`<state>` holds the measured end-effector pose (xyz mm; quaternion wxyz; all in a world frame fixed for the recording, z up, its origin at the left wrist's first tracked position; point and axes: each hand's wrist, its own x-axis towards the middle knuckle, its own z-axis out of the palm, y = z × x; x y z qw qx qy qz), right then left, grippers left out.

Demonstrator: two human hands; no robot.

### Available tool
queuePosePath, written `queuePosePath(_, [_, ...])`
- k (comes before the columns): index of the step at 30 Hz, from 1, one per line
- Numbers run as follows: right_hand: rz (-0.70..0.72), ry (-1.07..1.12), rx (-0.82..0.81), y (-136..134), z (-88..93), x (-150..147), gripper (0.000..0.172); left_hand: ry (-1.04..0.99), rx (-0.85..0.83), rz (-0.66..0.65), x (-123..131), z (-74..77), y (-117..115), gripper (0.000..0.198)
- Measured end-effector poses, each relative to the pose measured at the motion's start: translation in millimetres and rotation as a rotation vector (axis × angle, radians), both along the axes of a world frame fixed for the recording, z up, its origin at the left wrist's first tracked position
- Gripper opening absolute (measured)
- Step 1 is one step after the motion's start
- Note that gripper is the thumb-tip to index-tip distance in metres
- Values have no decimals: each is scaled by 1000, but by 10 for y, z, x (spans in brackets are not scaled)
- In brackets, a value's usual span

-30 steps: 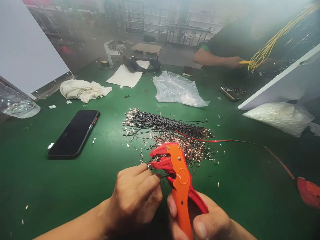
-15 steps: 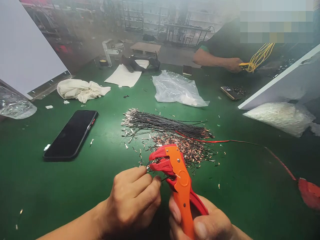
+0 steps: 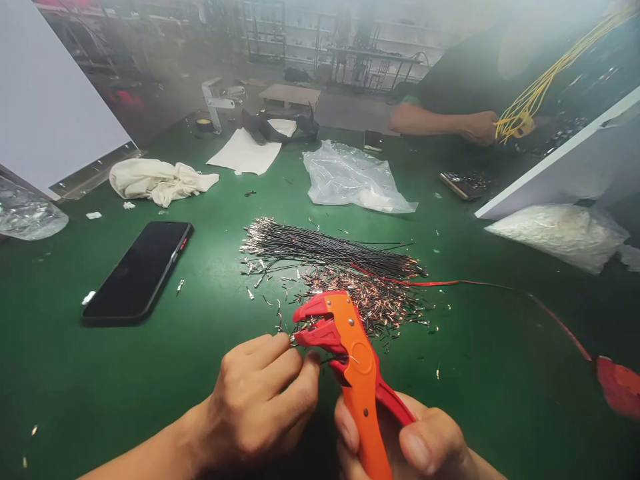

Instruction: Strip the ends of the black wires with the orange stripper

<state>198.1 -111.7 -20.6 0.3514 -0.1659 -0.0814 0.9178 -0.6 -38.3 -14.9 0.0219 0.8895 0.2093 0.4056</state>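
In my right hand (image 3: pixel 400 437) is a wire stripper (image 3: pixel 361 373) with an orange body and red jaws and lever. Its jaws point left and stand apart. My left hand (image 3: pixel 267 390) is closed, its fingers pinching a thin black wire (image 3: pixel 326 361) beside the jaws. A small shiny metal end shows at the left fingertips, near the lower jaw. Beyond the stripper lies a bundle of black wires (image 3: pixel 325 245) with metal terminals at the left ends. A heap of short black and copper offcuts (image 3: pixel 395 303) lies in front of that bundle.
On the green table (image 3: pixel 190 373) lie a black phone (image 3: pixel 140 270), a white cloth (image 3: pixel 160 181) and a clear plastic bag (image 3: pixel 355 177). A red strap (image 3: pixel 440 283) runs rightward to a red case (image 3: pixel 617 387). Across the table, a co-worker's hand (image 3: pixel 483 128) holds yellow wires (image 3: pixel 540 87).
The stripper has shifted slightly left, and its jaws look a little wider apart. My right thumb has moved slightly. The co-worker's hand moved right, with the yellow wires now stretching up to the right.
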Motion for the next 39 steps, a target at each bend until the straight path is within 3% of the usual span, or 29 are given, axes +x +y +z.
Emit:
queuePosePath(14, [-18, 104, -20, 13, -23, -7, 40, 45, 14, -64, -41, -34, 32, 17])
queuePosePath(22, [-47, 62, 22, -15, -98, 6, 36, 10, -152, -142, -34, -45, 30, 17])
queuePosePath(30, [-35, -46, 76, -21, -87, -7, 35, 4, -201, -120, -10, -40, 27, 22])
queuePosePath(39, [-22, 73, 59, -14, -123, -9, 39, 51, -151, -100, -44, -25, 14, 28])
